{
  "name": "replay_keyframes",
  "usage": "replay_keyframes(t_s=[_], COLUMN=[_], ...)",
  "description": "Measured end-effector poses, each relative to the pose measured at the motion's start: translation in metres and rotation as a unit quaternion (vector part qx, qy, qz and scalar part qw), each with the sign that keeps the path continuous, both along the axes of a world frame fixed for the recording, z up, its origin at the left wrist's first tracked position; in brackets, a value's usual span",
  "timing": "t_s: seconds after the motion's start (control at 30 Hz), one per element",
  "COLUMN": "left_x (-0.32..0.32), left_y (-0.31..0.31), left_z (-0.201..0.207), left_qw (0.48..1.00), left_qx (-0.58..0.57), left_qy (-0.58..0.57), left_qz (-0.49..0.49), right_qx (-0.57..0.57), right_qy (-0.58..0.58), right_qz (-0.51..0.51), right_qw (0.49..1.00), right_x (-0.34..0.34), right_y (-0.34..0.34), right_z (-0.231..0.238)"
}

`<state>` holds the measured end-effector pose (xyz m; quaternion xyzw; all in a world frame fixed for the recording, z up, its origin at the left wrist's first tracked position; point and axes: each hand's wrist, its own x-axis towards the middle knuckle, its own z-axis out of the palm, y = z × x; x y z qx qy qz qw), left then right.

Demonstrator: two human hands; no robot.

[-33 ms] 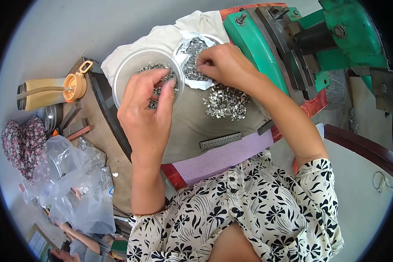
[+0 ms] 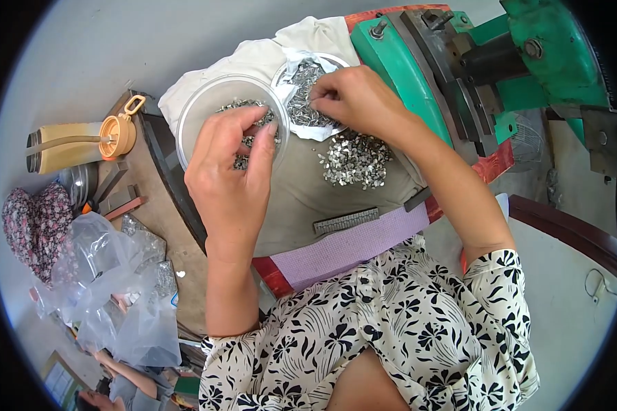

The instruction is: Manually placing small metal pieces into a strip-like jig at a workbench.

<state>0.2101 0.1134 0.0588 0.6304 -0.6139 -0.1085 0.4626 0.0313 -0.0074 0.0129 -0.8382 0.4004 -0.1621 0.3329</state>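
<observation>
My left hand (image 2: 230,161) hovers over a clear round tub (image 2: 185,116) holding many small metal pieces (image 2: 236,104). Its thumb and fingers are curved but apart, and I see nothing between them. Beside that tub stands a smaller bowl (image 2: 343,61), lined with white cloth or plastic and filled with thin silvery metal pins (image 2: 307,75). Over its right side is my right hand (image 2: 353,99), thumb and forefinger pressed together. Whatever lies in that pinch is too small to make out. A loose heap of small flat metal pieces (image 2: 356,163) lies just below the bowl.
A green press machine (image 2: 397,75) rises at the right. A ridged metal strip (image 2: 346,221) lies near a lilac mat (image 2: 353,246) at the front edge. Leftward are a bottle with an orange lid (image 2: 116,137), plastic bags (image 2: 110,274) and another person (image 2: 127,380).
My right hand has shifted very slightly upward over the bowl of pins. My left hand stays in nearly the same place.
</observation>
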Motion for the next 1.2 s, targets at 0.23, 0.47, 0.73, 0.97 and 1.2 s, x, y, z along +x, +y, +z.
replay_keyframes(t_s=[0.23, 0.47, 0.73, 0.97, 1.2], left_x=[-0.009, -0.029, -0.037, -0.041, -0.042], left_y=[-0.011, -0.039, -0.058, -0.057, -0.056], left_z=[0.003, -0.011, -0.022, -0.017, -0.022], left_qw=[0.999, 0.988, 0.981, 0.982, 0.991], left_qx=[0.029, 0.106, 0.129, 0.177, 0.119], left_qy=[0.009, 0.08, 0.121, 0.04, 0.03], left_qz=[-0.016, -0.083, -0.081, -0.048, -0.06], right_qx=[0.224, 0.435, 0.452, 0.392, 0.443], right_qy=[-0.076, -0.265, -0.353, -0.404, -0.415], right_qz=[-0.069, -0.107, -0.18, -0.241, -0.232], right_qw=[0.969, 0.854, 0.799, 0.79, 0.76], right_x=[-0.012, -0.018, -0.019, -0.006, -0.012], right_y=[-0.008, 0.001, 0.012, 0.032, 0.035], right_z=[0.009, 0.024, 0.014, 0.01, 0.008])
